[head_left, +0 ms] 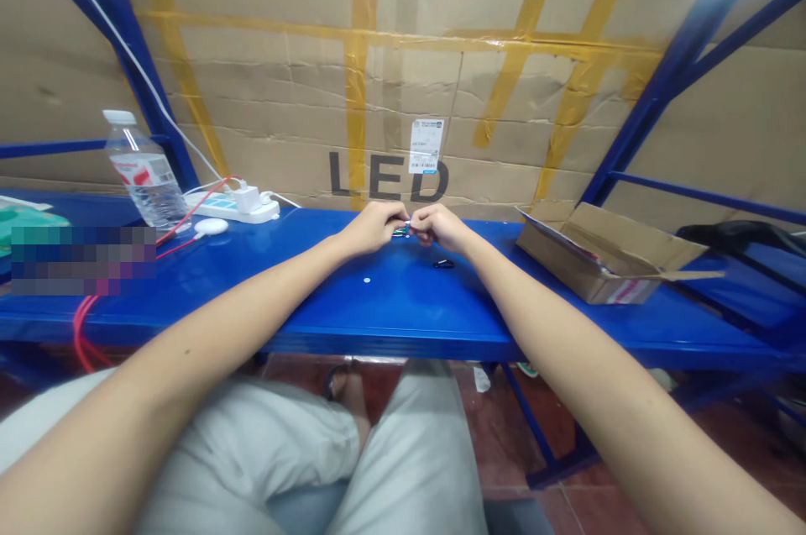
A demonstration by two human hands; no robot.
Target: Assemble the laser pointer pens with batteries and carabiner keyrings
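Observation:
Both my arms reach out over a blue metal shelf [390, 300]. My left hand [376, 226] and my right hand [437, 226] meet at the back middle of the shelf, fingers curled. Between them they pinch a small part [400, 228] with a green and a pale bit showing; it is too small to name. A small black piece [443, 264] lies on the shelf just in front of my right hand. A tiny white dot-like piece [367, 278] lies nearer to me, below my left hand.
An open cardboard box [604, 262] sits at the right. A water bottle [143, 174], a white power strip with a plugged charger [238, 204], a white puck [210, 227] and red cable [85, 325] are at the left. Taped cardboard marked LED [390, 174] backs the shelf.

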